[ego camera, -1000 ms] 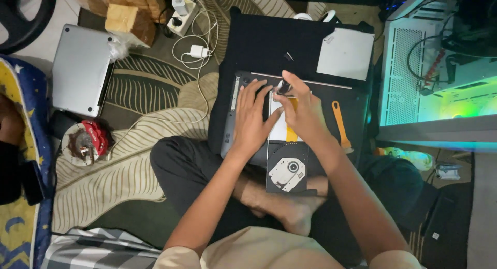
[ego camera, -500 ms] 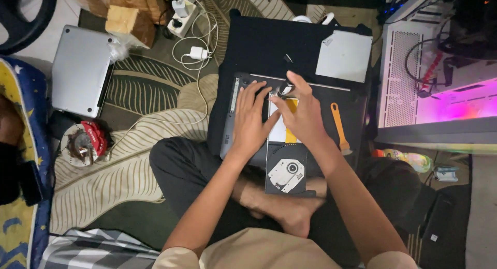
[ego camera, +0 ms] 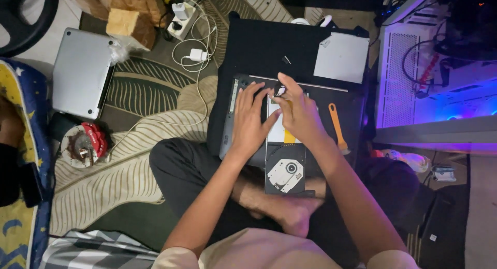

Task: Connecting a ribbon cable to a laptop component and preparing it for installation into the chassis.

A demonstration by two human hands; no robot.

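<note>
Both hands have hardly moved. Left hand (ego camera: 252,123) lies flat and open on the dark laptop (ego camera: 243,85). Right hand (ego camera: 300,114) pinches a small part (ego camera: 280,91) over it, so the fiddly work goes on.

Both hands covered the middle of the open laptop (ego camera: 243,101), so the parts under the palms couldn't be seen. Left hand (ego camera: 252,121) lay flat over it. Right hand (ego camera: 300,114) hid whatever its fingers (ego camera: 283,84) pinched; too small to tell. Disc drive (ego camera: 286,170) ran under the right wrist. Steering wheel (ego camera: 23,20) was cut off by the top-left edge. Computer case (ego camera: 435,72) was cut off at right.
</note>
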